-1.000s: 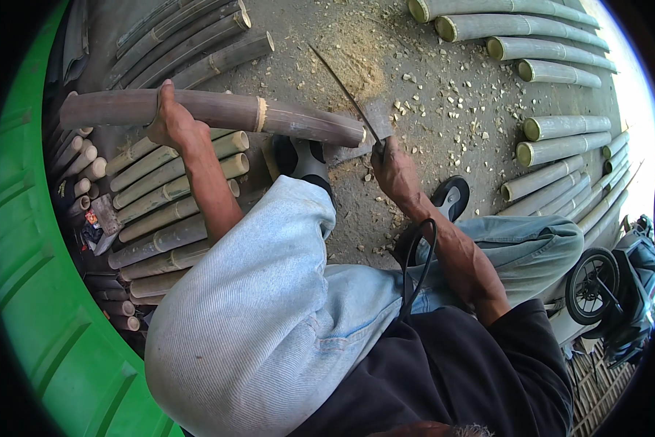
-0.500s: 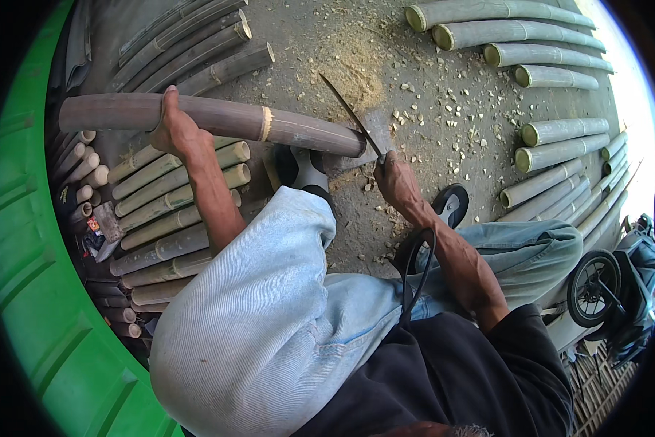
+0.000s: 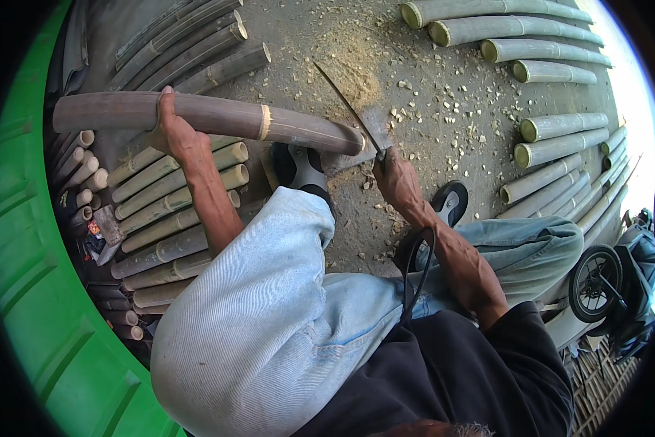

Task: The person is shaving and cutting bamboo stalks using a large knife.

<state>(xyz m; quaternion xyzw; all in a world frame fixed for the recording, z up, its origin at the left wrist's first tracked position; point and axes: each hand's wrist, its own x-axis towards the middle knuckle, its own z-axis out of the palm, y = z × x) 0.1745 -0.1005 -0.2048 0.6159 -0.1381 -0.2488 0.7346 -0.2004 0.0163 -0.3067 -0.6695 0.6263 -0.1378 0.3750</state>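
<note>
My left hand (image 3: 173, 135) grips a long brown-grey bamboo pole (image 3: 269, 125) that lies across, its right end resting over my black and grey shoe (image 3: 300, 169). My right hand (image 3: 394, 177) is closed on the handle of a long flat blade (image 3: 357, 113). The blade points up and left, and its lower part touches the pole's right end. My knee in light blue jeans (image 3: 262, 306) fills the middle of the view.
Cut bamboo lengths lie stacked at left under the pole (image 3: 174, 211) and in rows at upper right (image 3: 539, 87). Wood chips and sawdust (image 3: 415, 80) cover the concrete ground. A green curved wall (image 3: 29, 291) runs along the left. A motorbike wheel (image 3: 595, 280) stands at right.
The blade has come down from a raised position onto the pole's right end. My right hand has shifted slightly lower and right. The left hand keeps its grip on the pole.
</note>
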